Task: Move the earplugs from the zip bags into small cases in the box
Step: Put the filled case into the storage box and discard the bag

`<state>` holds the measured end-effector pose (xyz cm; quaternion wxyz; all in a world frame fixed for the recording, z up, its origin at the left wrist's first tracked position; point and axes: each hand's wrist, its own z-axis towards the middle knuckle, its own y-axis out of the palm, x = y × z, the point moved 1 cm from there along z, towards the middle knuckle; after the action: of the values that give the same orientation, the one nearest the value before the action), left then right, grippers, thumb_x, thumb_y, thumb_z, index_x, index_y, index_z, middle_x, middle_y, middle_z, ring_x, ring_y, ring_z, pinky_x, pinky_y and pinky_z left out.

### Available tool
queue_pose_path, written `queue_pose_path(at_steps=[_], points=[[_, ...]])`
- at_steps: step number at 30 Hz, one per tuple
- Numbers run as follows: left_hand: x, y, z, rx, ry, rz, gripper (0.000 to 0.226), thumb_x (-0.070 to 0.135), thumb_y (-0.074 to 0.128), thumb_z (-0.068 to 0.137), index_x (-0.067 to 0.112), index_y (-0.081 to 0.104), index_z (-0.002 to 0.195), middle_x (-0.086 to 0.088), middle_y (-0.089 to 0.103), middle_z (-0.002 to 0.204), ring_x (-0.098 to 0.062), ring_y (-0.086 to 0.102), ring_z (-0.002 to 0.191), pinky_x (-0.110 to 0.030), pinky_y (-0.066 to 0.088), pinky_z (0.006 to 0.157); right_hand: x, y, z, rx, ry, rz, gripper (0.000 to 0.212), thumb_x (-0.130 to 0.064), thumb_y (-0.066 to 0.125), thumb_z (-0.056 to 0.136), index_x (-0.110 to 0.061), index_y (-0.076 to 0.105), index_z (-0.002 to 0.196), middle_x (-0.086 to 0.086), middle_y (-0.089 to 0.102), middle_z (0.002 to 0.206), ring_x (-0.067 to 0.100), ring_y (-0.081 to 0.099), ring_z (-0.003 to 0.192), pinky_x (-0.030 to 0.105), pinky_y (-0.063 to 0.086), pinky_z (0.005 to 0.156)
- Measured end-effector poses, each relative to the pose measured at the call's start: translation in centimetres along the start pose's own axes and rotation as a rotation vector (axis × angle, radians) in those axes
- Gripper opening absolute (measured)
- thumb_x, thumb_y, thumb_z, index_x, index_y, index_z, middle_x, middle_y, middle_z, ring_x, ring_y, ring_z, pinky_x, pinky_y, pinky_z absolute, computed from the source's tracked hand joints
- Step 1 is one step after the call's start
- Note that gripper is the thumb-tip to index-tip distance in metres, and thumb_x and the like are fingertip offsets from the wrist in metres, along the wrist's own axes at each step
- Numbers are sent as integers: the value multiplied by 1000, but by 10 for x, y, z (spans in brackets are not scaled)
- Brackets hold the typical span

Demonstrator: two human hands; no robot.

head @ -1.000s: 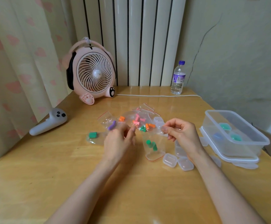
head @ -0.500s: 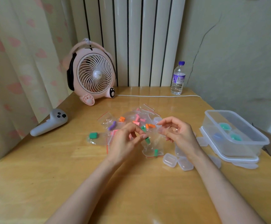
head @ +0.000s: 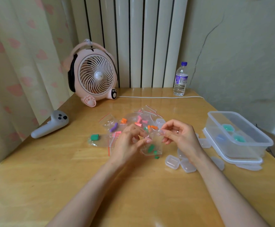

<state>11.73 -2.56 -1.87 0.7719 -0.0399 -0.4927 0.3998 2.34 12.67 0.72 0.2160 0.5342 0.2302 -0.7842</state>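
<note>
zip bag (head: 151, 145) of green earplugs (head: 151, 148) pinched between left hand (head: 127, 145) and right hand (head: 179, 136), fingers curled

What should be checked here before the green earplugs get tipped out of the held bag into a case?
1. Both hands grip the clear zip bag: left hand and right hand pinch its top: ok.
2. Bag mouth open: cannot tell.
3. Green foam earplugs inside the bag: ok.
4. Small translucent plastic case within reach on the wooden table: ok.
5. That case's lid open: cannot tell.
6. Clear plastic box open-topped, some filled cases already inside: ok.
</note>
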Motion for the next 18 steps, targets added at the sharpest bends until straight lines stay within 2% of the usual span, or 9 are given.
queue_pose_path(at_steps=[3, 8, 10, 12, 15, 16, 18], points=[[-1, 1, 0, 32, -25, -42, 14, 35, 70, 69, 26, 60, 65, 4, 62, 81, -6, 52, 72, -12, 35, 62, -1, 0, -1, -10, -14, 17, 15, 5, 66, 80, -8, 62, 73, 6, 60, 60, 17, 57, 54, 22, 48, 51], [4, -1, -1, -1, -32, 6, 21, 19, 77, 72, 12, 64, 86, 15, 48, 69, 5, 44, 61, -10, 33, 59, -3, -2, -1, 36, -61, 64, 12, 5, 64, 81, -7, 62, 77, 17, 61, 68, 20, 59, 56, 25, 50, 52], [2, -1, -1, 19, -40, 16, 15, 15, 75, 75, 14, 62, 81, 16, 53, 67, 3, 46, 61, -12, 34, 58, -4, -4, -1, 60, -64, 71, 13, 5, 63, 82, -8, 63, 85, 16, 62, 75, 20, 61, 58, 26, 51, 53], [2, -2, -1, 97, -83, -36, 13, 11, 73, 78, 14, 60, 79, 14, 57, 65, 2, 49, 58, -12, 39, 57, -2, -5, 0, 75, -40, 32, 24, 3, 64, 82, -15, 62, 98, 12, 63, 83, 19, 62, 60, 25, 50, 54], [-2, -9, 2, 303, -222, -119, 15, 8, 70, 81, 8, 55, 84, 6, 56, 65, 1, 53, 50, -18, 46, 54, 3, -8, 2, 51, 32, -290, 30, -9, 74, 76, -30, 61, 93, 2, 64, 81, 7, 52, 57, 25, 47, 61], [-7, -12, 3, 364, -269, -112, 19, 11, 71, 81, 9, 54, 91, 4, 58, 71, 0, 56, 56, -26, 51, 60, 4, -10, 1, -2, 59, -446, 26, -19, 78, 71, -33, 63, 87, -5, 63, 78, 2, 48, 56, 25, 44, 64], [-17, -17, 5, 416, -376, -52, 44, 20, 73, 80, 10, 49, 115, -3, 60, 100, -15, 62, 84, -40, 51, 81, 3, -13, -3, -174, 115, -730, 30, -40, 83, 60, -34, 65, 83, -12, 62, 74, 0, 48, 59, 24, 40, 64]])
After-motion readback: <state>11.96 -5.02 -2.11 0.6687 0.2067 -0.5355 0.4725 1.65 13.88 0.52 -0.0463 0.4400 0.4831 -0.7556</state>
